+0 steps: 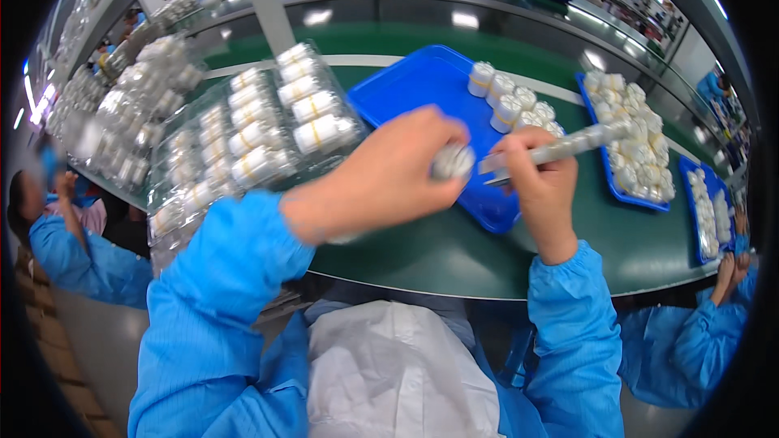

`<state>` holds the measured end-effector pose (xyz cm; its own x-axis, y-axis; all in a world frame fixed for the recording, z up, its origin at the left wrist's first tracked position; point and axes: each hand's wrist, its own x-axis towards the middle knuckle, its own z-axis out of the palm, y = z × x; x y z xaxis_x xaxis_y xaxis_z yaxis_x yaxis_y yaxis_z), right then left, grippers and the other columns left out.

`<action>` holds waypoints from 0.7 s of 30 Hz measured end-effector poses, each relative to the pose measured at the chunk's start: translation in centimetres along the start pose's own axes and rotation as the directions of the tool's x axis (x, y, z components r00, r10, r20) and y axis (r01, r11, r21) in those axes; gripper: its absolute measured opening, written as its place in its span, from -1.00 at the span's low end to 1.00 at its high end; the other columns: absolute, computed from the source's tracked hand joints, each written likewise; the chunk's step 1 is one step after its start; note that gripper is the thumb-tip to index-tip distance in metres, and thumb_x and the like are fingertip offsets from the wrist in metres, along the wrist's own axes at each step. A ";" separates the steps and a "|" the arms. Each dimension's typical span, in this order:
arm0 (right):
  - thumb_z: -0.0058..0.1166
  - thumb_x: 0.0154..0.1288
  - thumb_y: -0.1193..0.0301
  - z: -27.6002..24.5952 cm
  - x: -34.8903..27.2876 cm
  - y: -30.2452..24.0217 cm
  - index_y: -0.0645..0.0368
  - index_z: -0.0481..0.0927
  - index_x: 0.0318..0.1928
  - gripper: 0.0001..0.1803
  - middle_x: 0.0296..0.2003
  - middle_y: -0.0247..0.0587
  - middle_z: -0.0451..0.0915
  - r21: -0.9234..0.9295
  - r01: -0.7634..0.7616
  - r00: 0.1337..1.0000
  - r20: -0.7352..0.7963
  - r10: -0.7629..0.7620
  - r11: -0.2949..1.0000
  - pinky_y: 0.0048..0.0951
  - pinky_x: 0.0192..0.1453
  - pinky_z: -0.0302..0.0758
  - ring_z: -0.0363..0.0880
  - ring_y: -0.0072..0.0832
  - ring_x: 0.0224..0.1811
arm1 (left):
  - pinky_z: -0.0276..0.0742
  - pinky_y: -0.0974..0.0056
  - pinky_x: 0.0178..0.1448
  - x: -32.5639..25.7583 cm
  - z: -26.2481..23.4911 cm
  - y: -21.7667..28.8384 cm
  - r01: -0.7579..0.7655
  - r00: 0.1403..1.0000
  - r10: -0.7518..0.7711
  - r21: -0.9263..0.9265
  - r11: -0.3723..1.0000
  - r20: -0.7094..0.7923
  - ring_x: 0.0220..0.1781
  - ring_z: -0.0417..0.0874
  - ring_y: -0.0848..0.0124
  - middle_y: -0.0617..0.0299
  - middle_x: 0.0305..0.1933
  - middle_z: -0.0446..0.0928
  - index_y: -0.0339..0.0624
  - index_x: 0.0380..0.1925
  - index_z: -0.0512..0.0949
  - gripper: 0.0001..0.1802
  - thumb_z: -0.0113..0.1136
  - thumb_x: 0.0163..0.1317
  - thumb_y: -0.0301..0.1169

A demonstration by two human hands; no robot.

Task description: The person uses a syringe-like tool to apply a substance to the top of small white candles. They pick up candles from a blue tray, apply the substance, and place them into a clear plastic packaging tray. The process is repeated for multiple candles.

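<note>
At frame centre my left hand [381, 178] pinches a small white roll [453, 162]; I judge it light, crushable. My right hand [542, 182] is closed on a stiff clear tube [568, 146], best held mid-length.

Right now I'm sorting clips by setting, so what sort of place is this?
Most likely a factory packing line. A green conveyor belt carries blue trays of small white capped containers, clear blister packs are stacked on the left, and workers in blue smocks sit along the belt.

The small white roll [453, 162] at the left hand [381, 178] is motion-blurred, its shape unclear. The right hand's [542, 182] fingers [519, 164] hide part of the clear plastic strip [568, 144].
</note>
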<state>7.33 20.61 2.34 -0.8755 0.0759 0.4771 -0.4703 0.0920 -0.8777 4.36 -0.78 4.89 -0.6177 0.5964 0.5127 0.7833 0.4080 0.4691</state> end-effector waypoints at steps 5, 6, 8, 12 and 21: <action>0.23 0.32 0.54 1.6 -1.5 0.9 0.26 0.64 -0.39 -0.88 -0.51 -0.34 0.61 -0.096 0.112 0.970 0.226 -0.088 0.989 -0.52 -0.42 0.42 0.55 -0.63 -0.48 | 0.55 0.10 0.06 -5.7 2.8 0.1 0.131 0.991 -0.130 -0.149 0.980 0.013 -0.02 0.60 0.09 0.05 -0.07 0.56 -0.23 0.00 0.57 -0.55 0.42 0.06 -0.46; 0.26 0.29 0.52 1.7 -1.8 1.3 0.27 0.63 -0.39 -0.89 -0.51 -0.31 0.61 -0.145 0.120 0.966 0.244 -0.082 0.982 -0.47 -0.44 0.40 0.53 -0.59 -0.51 | 0.53 0.08 0.09 -6.1 3.2 0.0 0.144 0.989 -0.148 -0.177 0.974 -0.011 0.01 0.59 0.06 0.03 -0.06 0.56 -0.25 0.00 0.57 -0.55 0.41 0.06 -0.46; 0.28 0.27 0.51 1.7 -1.8 1.8 0.26 0.63 -0.39 -0.88 -0.50 -0.30 0.60 -0.196 0.145 0.960 0.265 -0.090 0.970 -0.45 -0.45 0.38 0.51 -0.58 -0.52 | 0.53 0.08 0.09 -6.4 3.5 -0.1 0.100 0.994 -0.105 -0.142 0.985 -0.033 0.02 0.57 0.06 0.04 -0.04 0.55 -0.25 0.03 0.56 -0.52 0.42 0.05 -0.47; 0.31 0.24 0.48 1.6 -1.8 1.8 0.24 0.62 -0.41 -0.86 -0.50 -0.28 0.58 -0.286 0.144 0.950 0.309 -0.051 0.947 -0.42 -0.48 0.37 0.50 -0.54 -0.54 | 0.53 0.09 0.11 -6.8 3.9 -0.3 0.073 0.995 -0.080 -0.116 0.991 -0.059 0.04 0.55 0.05 0.05 -0.01 0.53 -0.25 0.07 0.56 -0.47 0.43 0.03 -0.48; 0.29 0.25 0.50 2.1 -2.1 2.3 0.23 0.61 -0.40 -0.88 -0.52 -0.29 0.57 -0.283 0.369 0.893 0.371 -0.253 0.885 -0.41 -0.47 0.38 0.51 -0.52 -0.54 | 0.54 0.10 0.00 -7.1 4.8 -0.1 0.132 0.981 -0.139 -0.056 0.990 -0.137 -0.09 0.57 0.09 0.08 -0.12 0.51 -0.25 0.07 0.53 -0.42 0.51 0.01 -0.44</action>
<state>7.85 18.63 -0.72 -0.7039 -0.3241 0.6320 -0.7081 0.3905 -0.5884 9.00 -1.76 -2.24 -0.7243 0.4335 0.5361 0.6894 0.4440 0.5723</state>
